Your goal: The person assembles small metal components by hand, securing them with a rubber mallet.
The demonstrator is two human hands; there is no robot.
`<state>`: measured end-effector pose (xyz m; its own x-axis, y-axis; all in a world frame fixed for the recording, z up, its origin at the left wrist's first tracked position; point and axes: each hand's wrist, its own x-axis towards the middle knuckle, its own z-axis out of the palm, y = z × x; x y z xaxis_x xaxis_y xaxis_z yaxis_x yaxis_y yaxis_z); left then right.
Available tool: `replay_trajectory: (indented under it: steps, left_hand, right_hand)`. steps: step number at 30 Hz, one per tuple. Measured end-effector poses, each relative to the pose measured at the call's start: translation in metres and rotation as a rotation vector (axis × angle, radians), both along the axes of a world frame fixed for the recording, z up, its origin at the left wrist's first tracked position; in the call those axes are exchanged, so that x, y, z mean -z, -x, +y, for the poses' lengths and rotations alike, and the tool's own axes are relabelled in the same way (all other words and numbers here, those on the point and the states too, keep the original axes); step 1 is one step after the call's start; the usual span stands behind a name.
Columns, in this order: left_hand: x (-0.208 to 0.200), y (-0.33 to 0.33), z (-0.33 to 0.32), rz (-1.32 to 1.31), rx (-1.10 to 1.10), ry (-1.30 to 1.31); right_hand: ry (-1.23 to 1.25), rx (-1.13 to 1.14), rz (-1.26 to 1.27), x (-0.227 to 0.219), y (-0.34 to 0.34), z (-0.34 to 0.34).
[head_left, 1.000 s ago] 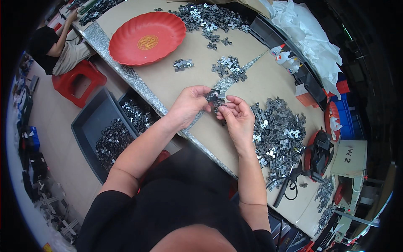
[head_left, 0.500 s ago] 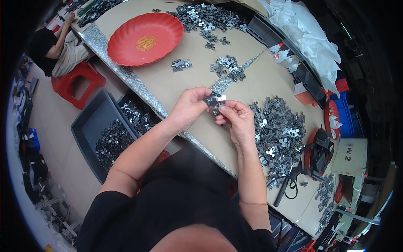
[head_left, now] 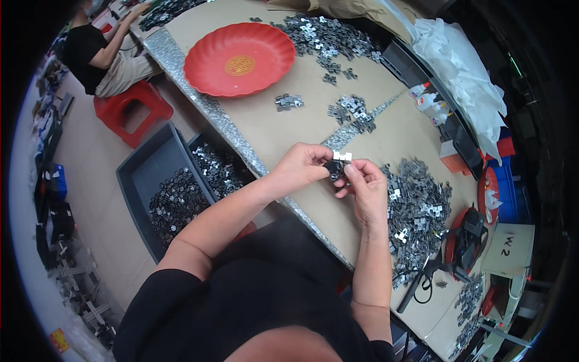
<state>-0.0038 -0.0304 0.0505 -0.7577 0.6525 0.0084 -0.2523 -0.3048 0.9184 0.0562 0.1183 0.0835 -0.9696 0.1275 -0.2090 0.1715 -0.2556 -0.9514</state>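
Head view: small metal pieces being held between both hands above the table

Most of the view is being filled by the table, covered in tan sheeting and edged with speckled stone. Its far left part is being occupied by a scalloped red tray, while dark loose parts are being held in a grey bin below the near edge. A broad heap of metal pieces is lying to the right — just beside the right hand, and well apart from the left hand. A smaller cluster is lying beyond the fingertips, touched by neither hand.

Both grips are being closed: the held pieces are being pinched by the left thumb and fingers from one side and by the right thumb and fingers from the other. They are lying to the right of the left palm and up and to the left of the right palm, with neither set of fingertips clearly nearer. Uppermost, a bright plate is being shown, its longer side running roughly left to right; the darker part below is being partly hidden by fingers — whether the two are joined cannot be told.
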Motion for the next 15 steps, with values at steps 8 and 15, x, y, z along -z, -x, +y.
replay_trajectory:
  steps: [8,15]
  left_hand:
    - [0.004,-0.004,-0.001,-0.041,-0.007,-0.068]
    - [0.006,0.035,-0.013,0.644,-0.384,0.619]
  right_hand:
    - [-0.069,0.057,0.078,0.016,0.001,-0.004]
    - [-0.684,0.182,0.109,0.017,0.014,0.008]
